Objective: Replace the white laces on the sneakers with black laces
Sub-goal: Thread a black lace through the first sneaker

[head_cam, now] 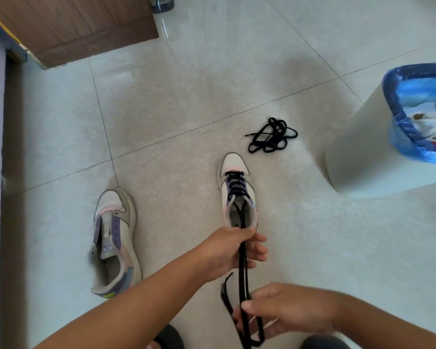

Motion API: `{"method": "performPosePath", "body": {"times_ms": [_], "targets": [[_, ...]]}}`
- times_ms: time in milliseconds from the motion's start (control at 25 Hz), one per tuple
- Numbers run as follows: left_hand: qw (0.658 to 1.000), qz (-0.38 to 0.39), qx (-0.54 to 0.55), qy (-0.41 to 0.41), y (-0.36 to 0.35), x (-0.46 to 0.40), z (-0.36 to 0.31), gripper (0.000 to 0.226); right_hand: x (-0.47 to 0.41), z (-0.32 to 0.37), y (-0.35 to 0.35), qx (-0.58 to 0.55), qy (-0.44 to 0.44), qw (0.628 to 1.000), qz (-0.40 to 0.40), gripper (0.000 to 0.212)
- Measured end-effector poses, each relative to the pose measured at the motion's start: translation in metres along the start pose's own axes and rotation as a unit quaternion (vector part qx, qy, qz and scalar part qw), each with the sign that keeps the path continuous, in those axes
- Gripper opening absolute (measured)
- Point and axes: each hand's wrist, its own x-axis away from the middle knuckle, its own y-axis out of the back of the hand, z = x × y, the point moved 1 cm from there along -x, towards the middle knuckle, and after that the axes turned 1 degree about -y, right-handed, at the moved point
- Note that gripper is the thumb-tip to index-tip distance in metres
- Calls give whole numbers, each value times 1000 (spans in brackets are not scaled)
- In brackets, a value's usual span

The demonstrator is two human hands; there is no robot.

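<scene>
Both hands, the left hand [233, 250] and right hand [287, 308], are gripping the black lace [243, 268] threaded through the right sneaker [237, 187], while the left sneaker [113, 243] beside it is lying unlaced and the spare lace [272, 136] beyond its toe is waiting.

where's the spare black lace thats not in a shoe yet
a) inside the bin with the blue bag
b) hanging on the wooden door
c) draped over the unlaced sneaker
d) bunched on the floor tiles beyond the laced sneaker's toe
d: the loose black lace lies in a tangle on the floor tiles, just past the toe of the laced sneaker and apart from it.
</scene>
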Motion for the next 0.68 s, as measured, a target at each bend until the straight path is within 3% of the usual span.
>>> {"method": "performPosePath", "body": {"times_ms": [80,160,200,280,360,400,520,680], "targets": [[998,-49,-15,-44,-3,8,2,34,-2,9,34,-17,10,995,-102,25],[973,-45,-213,-82,-9,24,12,33,-6,25,65,-172,60,963,-199,28],[934,-11,-346,-86,-12,33,17,32,-11,35,71,-239,79,944,-213,31],[822,73,-559,-73,-12,43,22,34,-26,50,66,-295,82,929,-209,30],[760,88,-641,-56,-2,37,10,36,-42,59,55,-311,71,918,-237,20],[756,30,-651,-58,7,26,0,36,-49,61,52,-321,68,909,-259,18],[796,-200,-568,-67,38,-21,-18,34,-53,62,54,-350,64,886,-298,20],[814,-248,-525,-24,39,-66,-8,37,-61,59,50,-335,56,888,-311,20]]}}
